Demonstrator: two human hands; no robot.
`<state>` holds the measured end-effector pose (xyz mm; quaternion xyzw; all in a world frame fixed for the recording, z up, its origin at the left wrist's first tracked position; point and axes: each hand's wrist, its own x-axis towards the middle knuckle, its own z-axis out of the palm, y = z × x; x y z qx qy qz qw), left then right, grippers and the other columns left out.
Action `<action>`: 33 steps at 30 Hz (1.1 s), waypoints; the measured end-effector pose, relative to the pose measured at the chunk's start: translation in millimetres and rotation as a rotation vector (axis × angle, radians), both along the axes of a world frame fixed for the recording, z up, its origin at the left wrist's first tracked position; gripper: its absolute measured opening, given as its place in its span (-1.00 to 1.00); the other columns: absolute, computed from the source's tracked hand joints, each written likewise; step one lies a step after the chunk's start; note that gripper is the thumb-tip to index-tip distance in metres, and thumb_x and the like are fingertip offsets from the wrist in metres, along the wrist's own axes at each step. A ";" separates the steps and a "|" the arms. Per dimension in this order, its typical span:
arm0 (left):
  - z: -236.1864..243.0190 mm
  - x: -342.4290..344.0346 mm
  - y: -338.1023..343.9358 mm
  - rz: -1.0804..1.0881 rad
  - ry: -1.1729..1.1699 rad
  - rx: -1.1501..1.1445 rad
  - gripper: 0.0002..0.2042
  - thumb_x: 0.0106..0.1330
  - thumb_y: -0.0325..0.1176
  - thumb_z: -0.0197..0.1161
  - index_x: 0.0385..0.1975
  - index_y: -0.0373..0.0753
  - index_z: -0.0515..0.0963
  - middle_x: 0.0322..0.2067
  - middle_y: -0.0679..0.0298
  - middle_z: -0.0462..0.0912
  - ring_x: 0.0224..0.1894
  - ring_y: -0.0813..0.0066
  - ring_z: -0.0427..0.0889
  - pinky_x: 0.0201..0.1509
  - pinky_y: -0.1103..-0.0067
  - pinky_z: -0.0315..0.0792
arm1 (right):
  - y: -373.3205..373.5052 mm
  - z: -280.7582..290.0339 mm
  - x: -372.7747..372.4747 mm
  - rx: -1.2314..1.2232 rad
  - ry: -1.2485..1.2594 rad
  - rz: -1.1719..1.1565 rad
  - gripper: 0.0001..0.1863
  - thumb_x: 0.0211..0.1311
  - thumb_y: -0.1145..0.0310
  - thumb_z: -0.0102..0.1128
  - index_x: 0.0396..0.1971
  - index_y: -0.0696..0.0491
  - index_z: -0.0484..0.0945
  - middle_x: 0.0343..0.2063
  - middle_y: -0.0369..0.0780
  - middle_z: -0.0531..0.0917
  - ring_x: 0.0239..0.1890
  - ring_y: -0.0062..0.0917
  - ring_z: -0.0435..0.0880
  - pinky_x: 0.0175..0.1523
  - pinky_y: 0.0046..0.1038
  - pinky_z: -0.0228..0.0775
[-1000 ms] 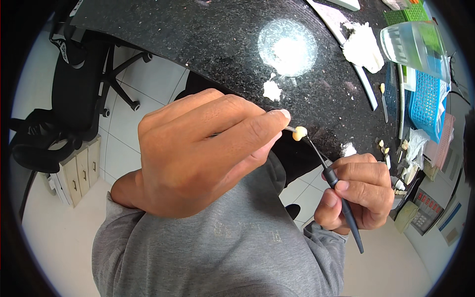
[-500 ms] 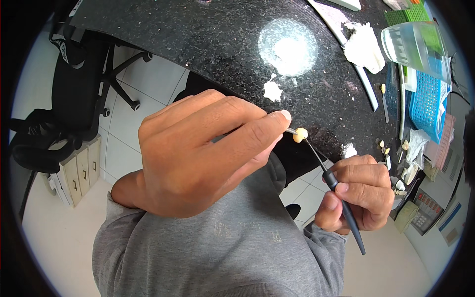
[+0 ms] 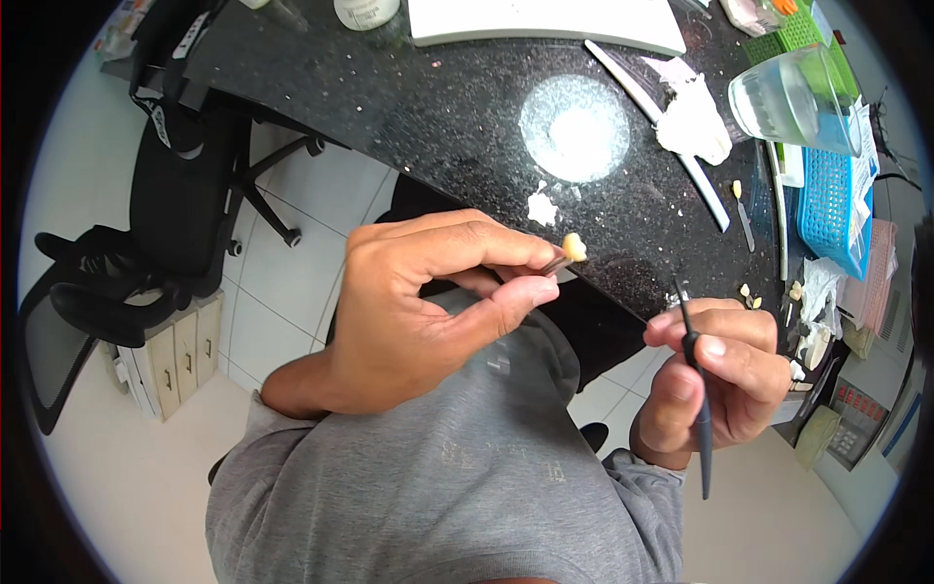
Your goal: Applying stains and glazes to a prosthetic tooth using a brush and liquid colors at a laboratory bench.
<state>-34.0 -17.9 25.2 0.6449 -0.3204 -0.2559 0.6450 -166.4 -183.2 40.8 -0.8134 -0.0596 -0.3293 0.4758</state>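
Pinched in my left hand [image 3: 438,321] is a thin metal holder [image 3: 555,265] with a small cream, tooth-shaped piece [image 3: 573,247] at its tip, held just past the desk's front edge. My right hand [image 3: 730,389] grips a slim dark-handled tool [image 3: 702,438]; its fine tip points up and stands apart from the cream piece, to the right of it. Small white scraps [image 3: 542,208] lie on the black speckled desk [image 3: 409,107] beyond my left hand.
Chair [image 3: 175,224] and drawer unit [image 3: 185,350] at left. On the desk: white slab [image 3: 545,19], pale strip [image 3: 705,195], crumpled tissue [image 3: 691,127], glass of water [image 3: 778,92], blue basket [image 3: 827,204], small knife [image 3: 745,224], several small cream pieces [image 3: 754,300]. Phone [image 3: 856,419] at far right.
My left hand has turned and shifted right, tilting the cream piece upward and away from the tool tip. My right hand turned the tool more upright. The view also shifted.
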 end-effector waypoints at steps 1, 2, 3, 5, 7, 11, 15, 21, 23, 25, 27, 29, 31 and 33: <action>-1.5 -1.0 0.4 -0.015 0.080 -0.033 -0.88 0.08 -0.72 0.21 -0.36 -0.50 0.54 -0.36 -0.02 0.62 -0.35 0.40 0.67 -0.28 0.63 0.60 | 5.6 -0.1 2.0 0.029 0.002 -0.025 -0.65 -0.11 0.67 0.24 -0.26 0.25 0.37 -0.43 -0.08 0.49 -0.45 -0.38 0.61 -0.37 -0.48 0.56; -0.3 -4.1 -0.4 -0.022 0.065 -0.030 -0.88 0.08 -0.72 0.21 -0.36 -0.50 0.54 -0.36 -0.02 0.62 -0.35 0.40 0.67 -0.28 0.63 0.60 | 10.0 -2.2 4.4 0.031 -0.013 -0.032 -0.65 -0.11 0.67 0.24 -0.26 0.25 0.37 -0.43 -0.08 0.49 -0.45 -0.38 0.61 -0.37 -0.48 0.56; 1.3 -8.2 -2.5 0.028 0.238 -0.051 -0.89 0.10 -0.68 0.24 -0.36 -0.48 0.56 -0.36 0.05 0.64 -0.34 0.45 0.67 -0.27 0.66 0.59 | 14.0 -6.1 7.1 0.074 -0.038 -0.031 -0.66 -0.13 0.67 0.24 -0.29 0.25 0.37 -0.45 -0.08 0.49 -0.43 -0.35 0.62 -0.36 -0.46 0.58; -1.8 -11.7 -4.7 0.068 0.428 -0.098 -0.89 0.15 -0.64 0.23 -0.33 -0.48 0.56 -0.35 0.10 0.65 -0.32 0.49 0.66 -0.23 0.67 0.59 | 24.2 -8.9 16.1 0.136 -0.079 -0.080 -0.73 -0.15 0.67 0.25 -0.40 0.25 0.37 -0.54 -0.08 0.51 -0.44 -0.30 0.67 -0.37 -0.42 0.61; -3.1 -12.4 -4.8 0.062 0.443 -0.121 -0.88 0.16 -0.63 0.22 -0.30 -0.49 0.55 -0.35 0.09 0.65 -0.30 0.47 0.66 -0.22 0.66 0.59 | 28.7 -10.5 19.2 0.095 -0.061 -0.080 -0.76 -0.04 0.64 0.18 -0.36 0.24 0.34 -0.51 -0.08 0.49 -0.39 -0.27 0.66 -0.32 -0.41 0.60; -7.5 -11.4 -5.6 0.050 0.460 -0.179 -0.85 0.20 -0.61 0.19 -0.25 -0.49 0.53 -0.33 0.06 0.64 -0.25 0.43 0.66 -0.18 0.61 0.60 | 30.5 -12.7 25.0 0.024 -0.045 -0.077 -0.80 0.05 0.62 0.11 -0.34 0.26 0.30 -0.50 -0.06 0.48 -0.34 -0.22 0.66 -0.28 -0.41 0.60; -7.6 -10.1 -5.7 0.038 0.476 -0.191 -0.86 0.20 -0.61 0.18 -0.25 -0.49 0.52 -0.31 0.06 0.63 -0.23 0.40 0.65 -0.17 0.59 0.61 | 30.5 -14.6 27.7 -0.014 -0.053 -0.089 -0.81 0.05 0.63 0.11 -0.37 0.28 0.30 -0.51 -0.04 0.49 -0.36 -0.21 0.67 -0.34 -0.45 0.61; -8.6 -9.6 -5.3 0.026 0.492 -0.206 -0.86 0.21 -0.61 0.18 -0.26 -0.49 0.52 -0.30 0.05 0.63 -0.22 0.39 0.65 -0.16 0.57 0.61 | 31.8 -15.0 28.8 -0.024 -0.052 -0.116 -0.82 0.03 0.64 0.12 -0.39 0.28 0.30 -0.52 -0.03 0.50 -0.38 -0.23 0.67 -0.38 -0.46 0.61; -8.9 -9.8 -5.5 0.028 0.492 -0.210 -0.87 0.20 -0.61 0.18 -0.26 -0.49 0.52 -0.30 0.06 0.63 -0.22 0.39 0.65 -0.16 0.57 0.61 | 31.5 -14.8 29.3 -0.028 -0.055 -0.114 -0.82 0.03 0.64 0.12 -0.40 0.28 0.31 -0.53 -0.04 0.50 -0.39 -0.24 0.67 -0.37 -0.45 0.61; -8.2 -9.7 -5.4 0.031 0.485 -0.195 -0.87 0.20 -0.61 0.18 -0.27 -0.50 0.52 -0.30 0.06 0.63 -0.22 0.39 0.65 -0.16 0.57 0.61 | 31.1 -15.5 30.9 -0.033 -0.057 -0.112 -0.83 0.02 0.64 0.12 -0.41 0.29 0.32 -0.54 -0.04 0.50 -0.39 -0.24 0.67 -0.37 -0.45 0.62; -7.4 -10.1 -5.0 0.034 0.475 -0.182 -0.87 0.20 -0.62 0.18 -0.27 -0.50 0.52 -0.31 0.06 0.63 -0.22 0.40 0.65 -0.16 0.57 0.61 | 32.6 -17.7 33.7 0.059 -0.145 -0.166 -0.79 -0.25 0.66 0.31 -0.57 0.24 0.45 -0.66 -0.10 0.56 -0.50 -0.29 0.70 -0.47 -0.47 0.61; -7.4 -10.7 -5.0 0.045 0.485 -0.191 -0.87 0.19 -0.62 0.19 -0.28 -0.50 0.53 -0.32 0.06 0.63 -0.23 0.40 0.65 -0.17 0.58 0.61 | 34.3 -17.6 34.5 0.068 -0.155 -0.179 -0.80 -0.25 0.67 0.30 -0.57 0.25 0.45 -0.66 -0.10 0.56 -0.51 -0.29 0.70 -0.46 -0.46 0.62; -7.6 -10.5 -4.7 0.045 0.482 -0.188 -0.87 0.19 -0.62 0.19 -0.28 -0.50 0.53 -0.32 0.06 0.62 -0.24 0.41 0.65 -0.17 0.58 0.61 | 34.3 -17.6 35.2 0.079 -0.164 -0.191 -0.80 -0.25 0.67 0.30 -0.57 0.25 0.45 -0.66 -0.10 0.55 -0.51 -0.28 0.69 -0.45 -0.44 0.62; -8.3 -10.2 -5.0 0.042 0.480 -0.185 -0.87 0.18 -0.62 0.20 -0.29 -0.51 0.53 -0.32 0.06 0.62 -0.25 0.41 0.65 -0.17 0.59 0.61 | 32.7 -17.1 35.8 0.061 -0.155 -0.165 -0.79 -0.25 0.67 0.30 -0.55 0.26 0.44 -0.66 -0.09 0.55 -0.51 -0.28 0.69 -0.44 -0.44 0.63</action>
